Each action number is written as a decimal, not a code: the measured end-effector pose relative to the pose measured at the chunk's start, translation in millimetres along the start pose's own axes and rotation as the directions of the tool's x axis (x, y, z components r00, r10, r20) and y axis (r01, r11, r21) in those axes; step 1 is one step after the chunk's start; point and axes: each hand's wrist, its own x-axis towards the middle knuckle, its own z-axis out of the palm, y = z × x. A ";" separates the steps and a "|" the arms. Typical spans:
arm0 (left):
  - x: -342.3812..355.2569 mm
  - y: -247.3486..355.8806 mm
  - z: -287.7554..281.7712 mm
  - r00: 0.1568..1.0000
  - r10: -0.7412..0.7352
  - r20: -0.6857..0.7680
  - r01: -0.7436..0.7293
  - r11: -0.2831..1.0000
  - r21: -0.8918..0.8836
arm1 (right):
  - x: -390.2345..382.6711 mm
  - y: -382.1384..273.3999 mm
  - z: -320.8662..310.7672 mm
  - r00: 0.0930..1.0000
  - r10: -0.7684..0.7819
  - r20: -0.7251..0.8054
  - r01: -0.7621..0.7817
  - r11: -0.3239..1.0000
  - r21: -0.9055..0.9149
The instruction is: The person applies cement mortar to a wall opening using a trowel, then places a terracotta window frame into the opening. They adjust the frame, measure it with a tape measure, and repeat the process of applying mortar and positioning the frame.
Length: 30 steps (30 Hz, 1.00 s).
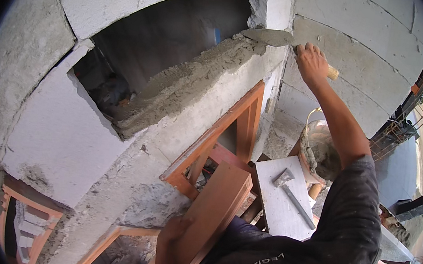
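Note:
My right hand (311, 64) is closed round the wooden handle of a trowel (268, 36). The trowel's blade lies at the far right end of a bed of wet grey mortar (186, 79), spread along the top of a block wall (216, 93). Lower down, my left hand (174, 230) is against the edge of a brown wooden panel (216, 203). Shadow hides its fingers, so their grip cannot be made out.
An opening in the blocks lies behind the mortar. Wooden frames (247, 128) are set below it. On my right, a hammer-like tool (295, 196) rests on a white board (275, 212), beside a bucket of mortar (324, 147). Steel rods (397, 129) stand at far right.

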 end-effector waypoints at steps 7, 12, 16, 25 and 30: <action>-2.3 19.0 -2.9 0.999 0.042 -0.009 -0.041 0.998 0.037 | 0.4 20.1 2.6 0.996 0.033 0.077 -0.030 0.999 -0.037; 4.0 5.7 2.5 0.998 0.058 -0.036 -0.057 0.998 0.015 | -21.7 35.5 -42.2 0.981 0.049 0.186 -0.069 0.993 0.101; -5.6 -0.7 7.6 1.000 -0.021 0.003 0.021 0.977 -0.211 | -74.6 80.4 -69.5 0.916 0.066 0.396 -0.198 0.933 0.301; 15.9 -1.4 6.2 0.999 0.039 0.020 -0.038 0.997 -0.065 | -219.2 172.9 -34.6 0.433 0.231 0.871 0.010 0.965 -0.262; 15.6 -15.2 6.3 1.000 0.009 -0.021 -0.010 0.998 -0.057 | -270.7 152.2 61.0 0.511 -0.004 0.860 0.251 0.957 -0.144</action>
